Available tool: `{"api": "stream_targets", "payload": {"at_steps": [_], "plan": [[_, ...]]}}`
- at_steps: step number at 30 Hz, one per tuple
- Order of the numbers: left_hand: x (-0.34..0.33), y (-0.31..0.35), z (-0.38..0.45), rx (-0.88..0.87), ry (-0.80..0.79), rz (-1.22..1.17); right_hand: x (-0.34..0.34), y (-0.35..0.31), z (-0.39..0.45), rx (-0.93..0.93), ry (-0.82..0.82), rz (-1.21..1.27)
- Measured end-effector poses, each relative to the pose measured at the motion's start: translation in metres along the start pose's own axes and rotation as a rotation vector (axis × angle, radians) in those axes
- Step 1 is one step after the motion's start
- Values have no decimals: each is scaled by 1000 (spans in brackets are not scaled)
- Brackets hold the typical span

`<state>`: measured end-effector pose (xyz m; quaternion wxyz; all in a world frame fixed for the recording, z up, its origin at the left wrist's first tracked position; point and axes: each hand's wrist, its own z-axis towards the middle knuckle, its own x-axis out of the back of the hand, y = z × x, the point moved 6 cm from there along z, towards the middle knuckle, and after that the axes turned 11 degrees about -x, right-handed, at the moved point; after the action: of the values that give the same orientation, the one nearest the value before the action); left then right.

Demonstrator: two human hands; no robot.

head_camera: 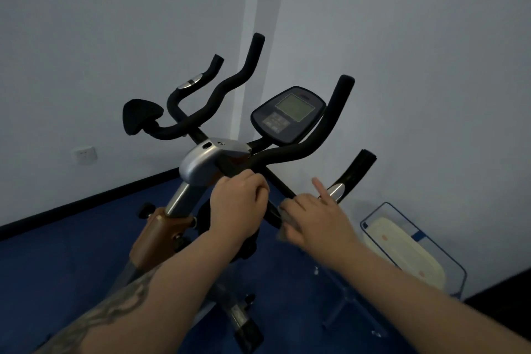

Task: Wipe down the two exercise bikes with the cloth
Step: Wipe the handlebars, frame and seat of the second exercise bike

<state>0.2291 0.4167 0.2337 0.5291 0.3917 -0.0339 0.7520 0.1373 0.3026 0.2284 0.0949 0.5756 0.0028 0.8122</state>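
Nearest the camera, both forearms reach forward over the blue floor (43, 261) toward the exercise bike (201, 164). The left hand (237, 204) is curled firmly round the black handlebar (287, 154) just right of the silver stem cover (201, 162), a hold that appears intended to steady the bar while the other hand works. The right hand (317, 217) lies across the lower right branch of the bar with the grey cloth (283, 220) beneath its palm, index finger raised and pointing away; the remaining fingers seem to press the cloth against the bar, but motion blur prevents confirming whether they wrap round it. The cloth is mostly covered by the hand (only a smeared edge shows at the near left of the palm). Just beyond the right hand, a silver pulse sensor (336, 191) sits on the same branch. Further off, the console (288, 115) faces the camera, its display unreadable in the dim light. A padded rest (142, 119) projects at the far left. To the right, against the wall (431, 52), stands a clear bin (448, 256) holding a pale object that cannot be identified. The bike's lower frame is largely hidden by the arms, and a second bike is not in view.
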Motion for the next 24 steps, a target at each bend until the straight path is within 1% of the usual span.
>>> {"api": "stream_targets", "payload": {"at_steps": [1,2,4,5,6,7,9,11,14,15,17,18,19,20,21,22,24], "plan": [[1,-1,0,7,-4,3,7,18,3,36,36,-32],[1,-1,-1,13,3,8,15,38,5,6,75,-21],[0,-2,0,13,9,8,23,61,-3,-204,139,131],[0,-2,1,11,8,4,22,61,-7,-286,168,219],[-1,-2,0,10,10,2,17,57,-11,-305,190,269],[-1,-2,0,7,12,2,14,51,-11,-252,193,269],[0,-1,0,14,4,1,18,56,-3,-93,162,117],[-1,-2,0,13,-5,0,30,79,11,-90,165,-42],[-1,-2,1,14,-9,-4,35,90,19,-101,266,-60],[-1,-2,1,14,-12,-2,35,88,20,-62,283,-79],[-1,-2,1,12,-12,10,39,90,28,81,272,-216],[-1,-2,1,9,-13,13,44,97,36,116,256,-296],[-1,-2,2,6,-15,11,51,109,45,96,244,-333],[-1,-2,1,6,-15,10,57,120,53,14,229,-306],[0,-3,1,7,-11,8,59,132,57,-133,210,-204],[0,-3,1,7,-10,5,60,141,55,-323,206,-25],[0,-2,2,10,-11,-1,47,146,34,-750,335,499]]}}
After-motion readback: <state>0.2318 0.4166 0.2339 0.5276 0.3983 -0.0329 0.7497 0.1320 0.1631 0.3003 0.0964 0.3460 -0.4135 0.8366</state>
